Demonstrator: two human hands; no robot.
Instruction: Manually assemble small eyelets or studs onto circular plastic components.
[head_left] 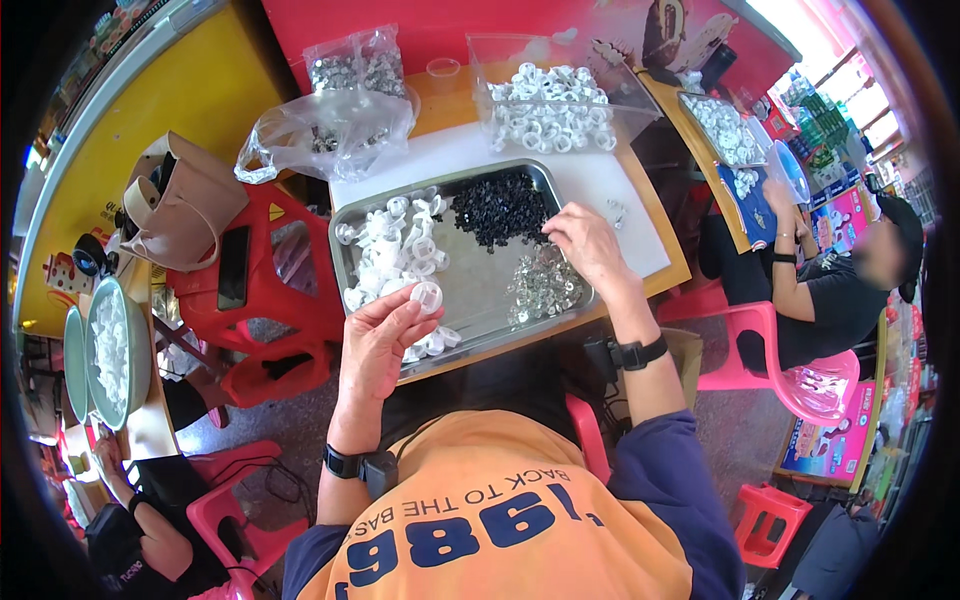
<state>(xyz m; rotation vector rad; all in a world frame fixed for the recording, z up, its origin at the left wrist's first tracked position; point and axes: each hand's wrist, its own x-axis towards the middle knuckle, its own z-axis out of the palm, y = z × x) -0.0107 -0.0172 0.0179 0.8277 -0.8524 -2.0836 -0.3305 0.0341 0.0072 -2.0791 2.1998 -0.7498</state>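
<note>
Between the thumb and fingers of my left hand [382,335] is a white round plastic ring part [427,297], held over the near left side of a metal tray [470,332]. My right hand [590,245] is above the tray's right side, fingertips pinched together at the edge of a pile of small black parts [497,207]. Whatever the pinch holds is too small to make out. Under that hand lies a pile of small clear or silvery pieces [543,287]. More white plastic parts [392,240] are heaped along the tray's left side.
Behind the tray stand a clear bin of white ring parts [553,110] and plastic bags of small metallic parts [356,75]. A red stool [215,290] with a phone [234,268] is at left. Co-workers sit at both sides, one by a right-hand table [690,130].
</note>
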